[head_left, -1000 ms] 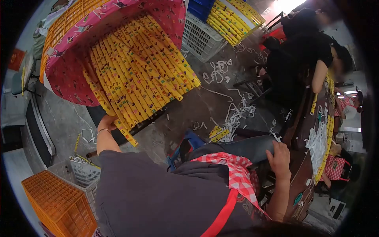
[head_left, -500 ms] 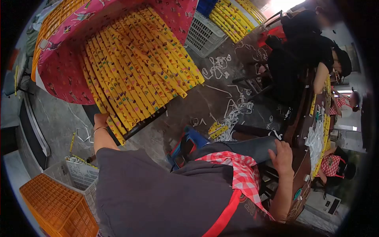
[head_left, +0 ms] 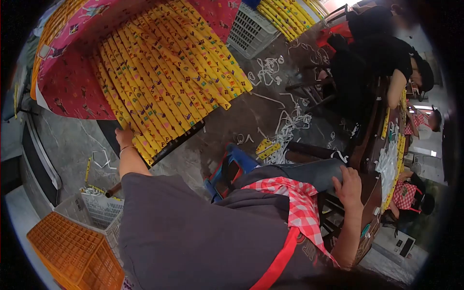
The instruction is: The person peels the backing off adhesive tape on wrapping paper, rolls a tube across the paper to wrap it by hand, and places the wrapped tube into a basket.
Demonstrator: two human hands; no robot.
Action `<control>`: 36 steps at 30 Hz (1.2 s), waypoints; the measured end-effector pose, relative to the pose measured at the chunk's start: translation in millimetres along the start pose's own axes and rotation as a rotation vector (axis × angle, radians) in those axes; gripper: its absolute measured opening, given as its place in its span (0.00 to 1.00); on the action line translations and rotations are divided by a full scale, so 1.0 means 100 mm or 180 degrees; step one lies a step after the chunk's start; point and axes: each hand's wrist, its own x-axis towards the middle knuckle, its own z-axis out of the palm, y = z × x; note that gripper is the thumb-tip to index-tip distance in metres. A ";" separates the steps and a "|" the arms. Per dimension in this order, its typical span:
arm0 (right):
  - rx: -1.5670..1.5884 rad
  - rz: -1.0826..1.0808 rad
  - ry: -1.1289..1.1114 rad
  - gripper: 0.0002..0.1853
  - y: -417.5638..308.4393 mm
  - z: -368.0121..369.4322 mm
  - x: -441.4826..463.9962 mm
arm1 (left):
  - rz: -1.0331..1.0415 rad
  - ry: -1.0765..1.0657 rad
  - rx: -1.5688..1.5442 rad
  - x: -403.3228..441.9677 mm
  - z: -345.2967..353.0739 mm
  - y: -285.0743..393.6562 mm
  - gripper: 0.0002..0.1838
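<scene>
Many long yellow patterned strips lie side by side inside a pink printed sheet, their ends reaching over a dark support. My left hand is at the lower left edge of these strips, touching the outermost one; its fingers are partly hidden, so their grip cannot be made out. On the right, my right hand rests by the knee of my jeans, fingers spread and holding nothing.
White strip scraps litter the floor. Orange crates and a grey crate stand lower left; another grey crate is behind. A person in black sits by the table at right. Further people are beyond.
The outermost strip on the left has moved in against the others, my left hand moving with it. My view has shifted slightly. My right hand has stayed by the knee.
</scene>
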 end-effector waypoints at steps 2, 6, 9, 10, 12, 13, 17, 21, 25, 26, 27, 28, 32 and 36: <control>0.0005 0.0000 -0.0025 0.25 0.01 -0.02 -0.04 | -0.0066 0.0461 0.0174 -0.67 -0.18 0.31 0.38; 0.0046 0.0038 -0.0058 0.24 0.07 0.04 -0.11 | -0.0083 0.0384 -0.0034 -0.78 -0.11 0.20 0.33; 0.0086 0.0053 -0.0113 0.24 0.11 0.08 -0.13 | 0.0140 0.0261 -0.0343 -0.77 -0.12 0.19 0.27; 0.0100 0.0043 -0.0094 0.24 0.12 0.10 -0.11 | 0.0205 0.0033 -0.0282 -0.66 -0.08 0.12 0.25; 0.0108 -0.0061 0.0032 0.25 0.15 0.15 -0.11 | 0.0296 -0.0185 -0.0231 -0.35 0.10 -0.05 0.22; 0.0117 -0.0065 0.0027 0.25 0.16 0.16 -0.11 | 0.0552 -0.0250 0.0190 -0.19 0.21 -0.18 0.24; 0.0089 -0.0076 -0.0055 0.26 0.17 0.20 -0.10 | 0.0336 -0.0635 0.0634 -0.06 0.19 -0.17 0.28; 0.0073 0.0077 -0.0104 0.25 0.13 0.12 -0.12 | 0.0531 -0.0720 0.1455 0.12 0.35 -0.20 0.24; 0.0122 0.0106 -0.0072 0.25 0.21 0.16 -0.19 | 0.0772 0.0591 -0.0055 -1.32 -0.29 1.59 0.20; 0.0148 0.0089 -0.0062 0.25 0.22 0.17 -0.21 | 0.1280 0.0367 -0.0468 -1.37 -0.02 1.74 0.21; 0.0172 0.0062 -0.0051 0.25 0.23 0.18 -0.22 | 0.0843 -0.0654 -0.0356 -1.77 -0.25 2.28 0.23; 0.0177 0.0065 -0.0054 0.25 0.26 0.20 -0.23 | 0.0705 -0.1232 -0.0495 -1.96 -0.15 2.58 0.31; 0.0256 0.0197 -0.0068 0.24 0.34 0.30 -0.29 | 0.0637 -0.1574 -0.0844 -2.39 0.44 3.22 0.43; 0.0275 0.0251 0.0004 0.25 0.43 0.42 -0.39 | 0.0521 -0.1402 -0.0804 -2.50 0.50 3.42 0.42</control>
